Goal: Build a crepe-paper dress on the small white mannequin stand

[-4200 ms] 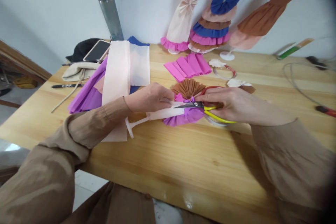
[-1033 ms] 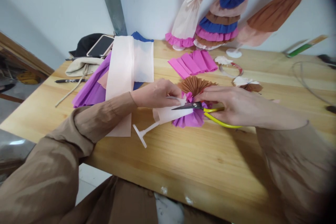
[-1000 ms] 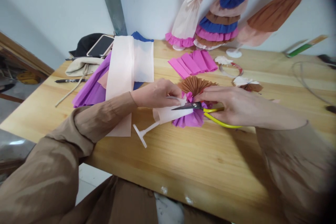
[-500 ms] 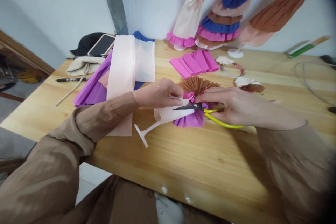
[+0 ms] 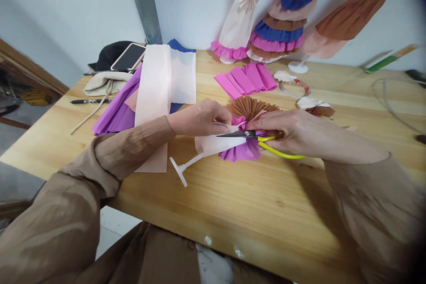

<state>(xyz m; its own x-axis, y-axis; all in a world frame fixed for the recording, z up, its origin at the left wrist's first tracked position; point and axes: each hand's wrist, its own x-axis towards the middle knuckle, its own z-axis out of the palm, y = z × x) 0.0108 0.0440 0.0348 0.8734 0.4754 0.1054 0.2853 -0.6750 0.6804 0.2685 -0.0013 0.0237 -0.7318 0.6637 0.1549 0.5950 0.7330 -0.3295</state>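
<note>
My left hand (image 5: 206,118) is closed in a pinch on the white paper (image 5: 218,144), which wraps a small figure on a white stand (image 5: 181,169). My right hand (image 5: 286,131) grips scissors (image 5: 281,153) with yellow handles and dark blades. The blades point left and lie across the white paper, just below my left fingertips. Ruffled pink and purple paper (image 5: 241,151) joins the white part beneath the scissors. My right thumb and index finger are close to the pink ruffle; whether they touch it I cannot tell. A brown pleated paper fan (image 5: 252,107) is right behind.
Pink folded paper (image 5: 248,80) and a tape roll (image 5: 301,89) lie farther back. Paper-dressed figures (image 5: 238,26) stand along the wall. To the left are pale paper sheets (image 5: 153,84), purple paper (image 5: 116,106), a phone (image 5: 128,57), a pen (image 5: 89,101) and a metal bottle (image 5: 144,4).
The scissors have shifted slightly left over the white paper, and their lower yellow handle sits a little closer to my right hand. My left hand keeps nearly the same place.
</note>
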